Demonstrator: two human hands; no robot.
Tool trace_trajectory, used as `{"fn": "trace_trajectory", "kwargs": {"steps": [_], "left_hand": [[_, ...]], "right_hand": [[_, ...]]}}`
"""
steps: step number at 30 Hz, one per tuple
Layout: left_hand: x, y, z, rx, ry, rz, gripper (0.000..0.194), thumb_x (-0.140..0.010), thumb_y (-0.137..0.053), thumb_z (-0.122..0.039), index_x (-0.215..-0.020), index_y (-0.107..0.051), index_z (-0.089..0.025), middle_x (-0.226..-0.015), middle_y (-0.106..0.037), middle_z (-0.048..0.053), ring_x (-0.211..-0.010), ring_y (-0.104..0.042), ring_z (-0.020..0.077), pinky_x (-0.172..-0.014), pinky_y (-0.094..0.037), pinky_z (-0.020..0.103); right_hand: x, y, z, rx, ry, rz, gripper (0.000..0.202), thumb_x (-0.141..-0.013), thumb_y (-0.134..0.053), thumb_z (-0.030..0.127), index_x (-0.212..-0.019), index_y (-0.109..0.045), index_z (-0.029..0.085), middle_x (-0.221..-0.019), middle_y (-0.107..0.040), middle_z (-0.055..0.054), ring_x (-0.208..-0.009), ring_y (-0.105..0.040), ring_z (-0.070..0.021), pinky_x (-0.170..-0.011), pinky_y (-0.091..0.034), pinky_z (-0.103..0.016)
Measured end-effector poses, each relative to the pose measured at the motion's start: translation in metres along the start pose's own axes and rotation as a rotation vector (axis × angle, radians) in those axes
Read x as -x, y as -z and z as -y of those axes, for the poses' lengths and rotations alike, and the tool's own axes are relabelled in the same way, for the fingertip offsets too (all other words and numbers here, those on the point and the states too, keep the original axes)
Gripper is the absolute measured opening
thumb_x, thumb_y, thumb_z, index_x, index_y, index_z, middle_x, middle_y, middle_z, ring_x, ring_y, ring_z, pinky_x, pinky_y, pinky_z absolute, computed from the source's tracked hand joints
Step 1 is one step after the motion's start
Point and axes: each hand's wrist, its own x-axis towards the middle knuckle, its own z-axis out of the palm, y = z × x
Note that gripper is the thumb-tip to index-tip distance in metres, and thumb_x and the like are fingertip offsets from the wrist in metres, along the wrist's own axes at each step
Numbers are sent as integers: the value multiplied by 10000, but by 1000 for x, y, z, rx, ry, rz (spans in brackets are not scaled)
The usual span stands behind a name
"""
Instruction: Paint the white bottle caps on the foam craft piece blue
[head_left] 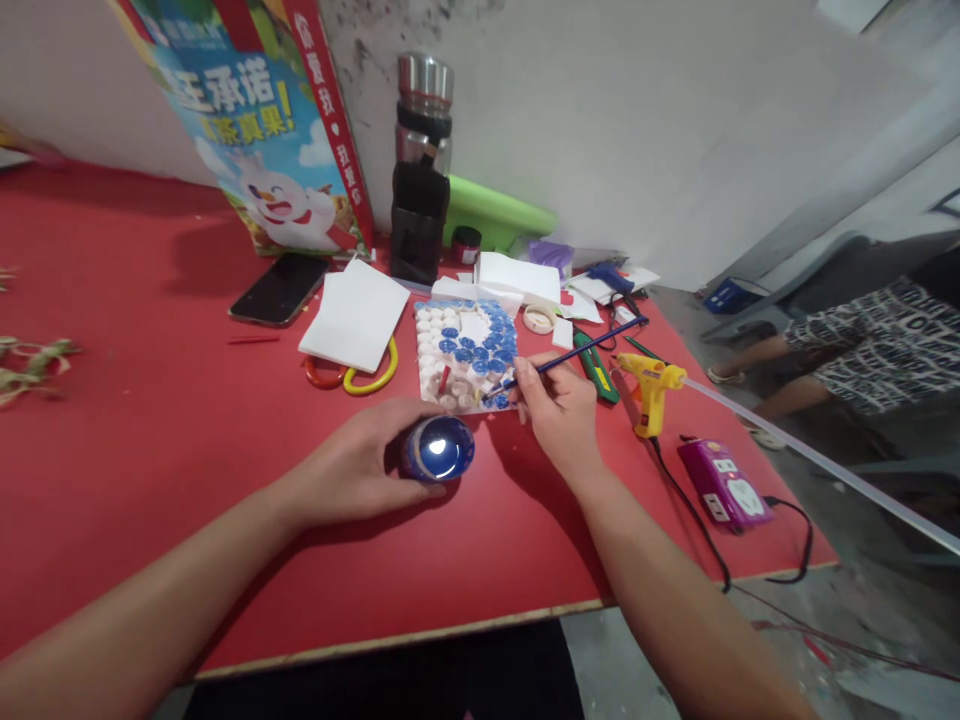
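Note:
My left hand (371, 460) is wrapped round a small jar of blue paint (442, 450), just above the red table. Between the fingers of my right hand (559, 405) is a thin paintbrush (577, 351) with a dark blue handle. Its tip meets the lower right part of a square panel (429, 350) covered in small raised discs. Many discs on the panel's right side are blue, while those on the left are white. A small red piece (444, 379) stands among the lower discs. Whether the bristles touch a disc I cannot tell.
Left of the panel, white sheets (354, 315) lie over scissors (373, 372). A phone (279, 289), thermos (421, 170) and printed bag (270, 130) stand or lie behind. To the right are a green cutter (596, 368), yellow glue gun (649, 385) and purple power socket (724, 484). Someone sits beyond.

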Motion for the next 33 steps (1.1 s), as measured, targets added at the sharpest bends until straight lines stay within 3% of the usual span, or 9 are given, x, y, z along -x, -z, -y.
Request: {"fn": "trace_trajectory", "kwargs": {"steps": [9, 17, 22, 33], "left_hand": [[0, 1, -2, 17, -9, 7, 577, -838, -906, -439, -1356, -729, -260, -1240, -817, 95, -1050, -792, 313, -852, -642, 379], [0, 0, 2, -53, -51, -28, 573, -816, -908, -438, -1328, -737, -246, -1243, -820, 98, -1084, -786, 325, -890, -635, 384], [2, -1, 5, -33, -66, -37, 607, -809, -908, -415, -1360, -721, -239, -1304, -800, 110, -1155, -769, 331, -967, -619, 399], [3, -1, 6, -69, -64, -23, 625, -794, -900, -388, -1376, -720, -247, -1280, -801, 106, -1117, -764, 328, -942, -607, 401]], "right_hand": [[3, 1, 4, 151, 156, -22, 279, -1077, -634, 459, -894, -683, 254, -680, -707, 9, -549, -641, -151, -560, -501, -295], [8, 22, 26, 358, 329, 0, 169, -1059, -607, 294, -895, -630, 258, -655, -661, 33, -509, -600, -130, -526, -461, -277], [9, 18, 27, 400, 509, 123, 142, -1058, -590, 238, -930, -651, 248, -777, -724, -18, -619, -669, -153, -584, -511, -283], [10, 11, 22, 459, 520, 138, 168, -1065, -579, 246, -916, -655, 249, -750, -715, -12, -587, -636, -155, -571, -495, -289]]}}
